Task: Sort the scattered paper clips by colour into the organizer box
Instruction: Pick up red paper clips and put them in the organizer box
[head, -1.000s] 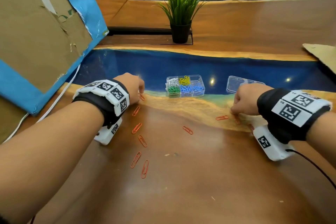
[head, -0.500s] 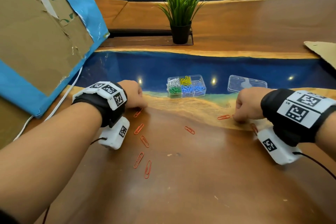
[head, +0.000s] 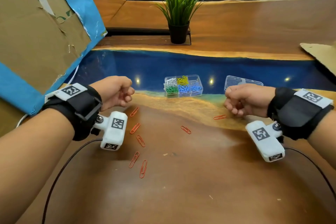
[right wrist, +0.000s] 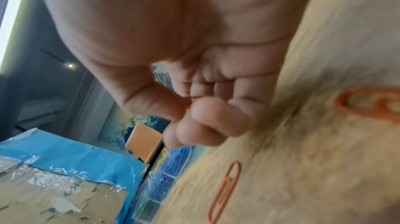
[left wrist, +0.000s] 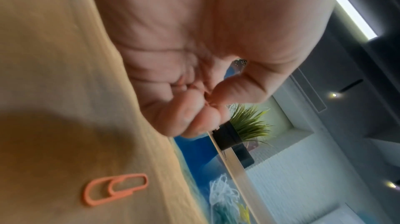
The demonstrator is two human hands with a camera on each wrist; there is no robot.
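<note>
The clear organizer box (head: 200, 88) stands on the blue strip, with white, yellow, green and blue clips in separate compartments. Several orange paper clips (head: 135, 128) lie loose on the wood, one (head: 219, 117) just below my right hand. My left hand (head: 130, 94) hovers left of the box, thumb pressed to curled fingertips (left wrist: 195, 107) in a pinch; what they hold is hidden. Right of the box, my right hand (head: 230, 102) pinches an orange clip (right wrist: 187, 107), of which only a sliver shows between thumb and forefinger.
The box's clear lid (head: 243, 82) lies on the blue strip behind my right hand. A potted plant (head: 179, 14) stands beyond the box. A blue-edged cardboard sheet (head: 36, 32) leans at the left. Cables trail from both wrist cameras.
Both hands have lifted off the table and turned thumb-up. One orange clip near the left hand and one near the right are gone from the wood.
</note>
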